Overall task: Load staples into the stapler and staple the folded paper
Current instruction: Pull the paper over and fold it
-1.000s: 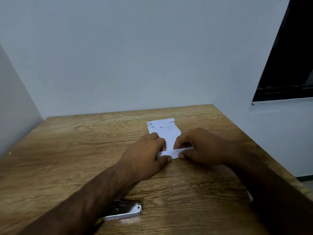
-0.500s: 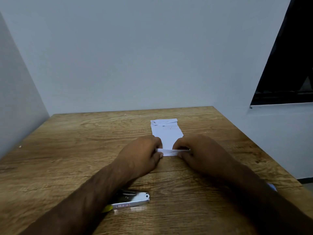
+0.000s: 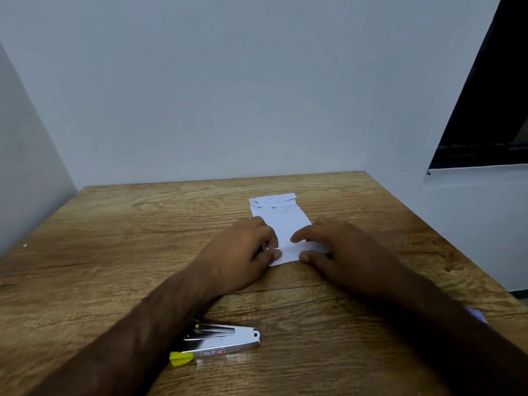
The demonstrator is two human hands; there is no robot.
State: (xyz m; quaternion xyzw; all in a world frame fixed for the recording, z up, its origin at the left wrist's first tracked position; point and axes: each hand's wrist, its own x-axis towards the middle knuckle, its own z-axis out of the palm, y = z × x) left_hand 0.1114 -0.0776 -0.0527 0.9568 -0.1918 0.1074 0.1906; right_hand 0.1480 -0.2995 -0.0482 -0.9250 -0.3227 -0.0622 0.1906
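Observation:
A narrow strip of white paper lies on the wooden table, its far end folded over and faintly printed. My left hand pinches the strip's near left corner between thumb and fingers. My right hand presses its near right side, index finger flat on top and thumb at the near edge. A silver stapler with a yellow tail lies on its side near the front of the table, partly hidden under my left forearm. No loose staples are visible.
Grey walls close the table at the back and left. The table's right edge drops off toward a white ledge and a dark window. A small pale object peeks out behind my right forearm.
The near end of the paper, rolled tight half a second ago, now lies flatter and wider under my fingers. Both hands stay at the near end. The view has shifted slightly.

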